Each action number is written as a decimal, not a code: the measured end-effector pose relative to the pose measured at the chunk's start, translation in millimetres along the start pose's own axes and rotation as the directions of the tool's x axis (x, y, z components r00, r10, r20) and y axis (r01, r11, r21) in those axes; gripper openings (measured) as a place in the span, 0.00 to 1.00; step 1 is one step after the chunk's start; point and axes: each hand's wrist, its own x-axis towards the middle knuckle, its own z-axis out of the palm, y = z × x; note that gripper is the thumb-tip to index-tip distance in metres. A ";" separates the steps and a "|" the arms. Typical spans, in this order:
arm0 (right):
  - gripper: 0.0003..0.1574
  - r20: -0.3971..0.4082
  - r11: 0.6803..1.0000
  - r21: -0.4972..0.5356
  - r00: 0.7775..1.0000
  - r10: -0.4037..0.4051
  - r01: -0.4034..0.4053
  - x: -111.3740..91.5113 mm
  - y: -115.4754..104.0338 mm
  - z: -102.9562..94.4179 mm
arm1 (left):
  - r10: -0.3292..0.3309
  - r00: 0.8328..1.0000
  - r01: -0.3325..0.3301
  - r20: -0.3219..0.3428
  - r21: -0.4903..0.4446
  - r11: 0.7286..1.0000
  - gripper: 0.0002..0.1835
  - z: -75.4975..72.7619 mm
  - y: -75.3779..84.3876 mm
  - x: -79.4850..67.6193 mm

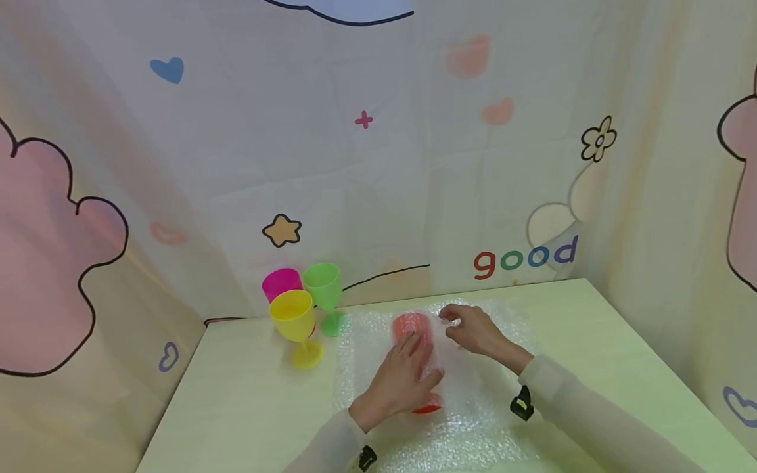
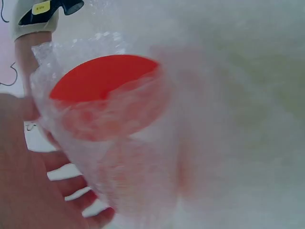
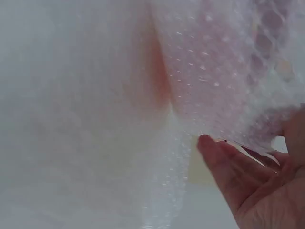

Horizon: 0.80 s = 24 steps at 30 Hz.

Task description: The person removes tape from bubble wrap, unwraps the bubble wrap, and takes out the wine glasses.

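A red plastic goblet (image 1: 427, 406) lies on its side, rolled in translucent bubble wrap (image 1: 473, 407). Its red round end (image 2: 102, 81) shows through the wrap's opening in the left wrist view; the rest looks pale red beneath the layers. Across the wrapped goblet rests my left hand (image 1: 397, 381), fingers extended and spread. To the right, my right hand (image 1: 473, 328) hovers at the roll's far side by the wrap, thumb and forefinger apart. Close up in the right wrist view, its fingers (image 3: 221, 162) lie against the wrap's edge, with no clear pinch showing.
Left of the wrap stand a yellow goblet (image 1: 292, 316), a green goblet (image 1: 322, 286) and a magenta goblet (image 1: 281, 282), close together near the back edge. The pale table (image 1: 225, 394) meets a printed curtain (image 1: 378, 197) at the back and sides.
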 end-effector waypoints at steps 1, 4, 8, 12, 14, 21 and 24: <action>0.18 0.010 1.000 -0.030 1.000 -0.010 0.010 2.8 -2.6 -1.0 | -0.005 1.000 0.005 -0.019 -0.001 1.000 0.31 -1.7 0.9 2.4; 0.19 0.043 0.995 -0.092 0.998 -0.034 0.038 12.1 -11.4 -4.1 | -0.025 0.998 0.027 -0.060 0.032 0.999 0.28 -5.3 3.3 10.2; 0.20 0.081 0.987 -0.151 0.996 -0.042 0.054 23.0 -20.9 -6.8 | -0.036 0.999 0.037 -0.012 0.135 0.990 0.33 -1.6 5.0 18.2; 0.18 0.114 0.972 -0.212 0.991 -0.075 0.098 32.3 -27.7 -9.8 | -0.038 0.996 0.019 0.076 0.230 0.973 0.39 2.2 5.7 21.5; 0.16 0.119 0.967 -0.228 0.989 -0.085 0.110 36.5 -29.8 -10.8 | -0.035 0.995 0.011 0.096 0.239 0.971 0.40 1.6 5.8 21.4; 0.10 0.103 0.970 -0.230 0.993 -0.059 0.081 48.3 -23.4 -5.4 | -0.017 0.993 -0.009 0.114 0.219 0.976 0.41 1.8 3.1 20.1; 0.09 0.072 0.966 -0.240 0.994 -0.082 0.097 50.9 -15.9 -4.9 | -0.018 0.993 -0.008 0.120 0.209 0.978 0.41 2.8 1.3 20.2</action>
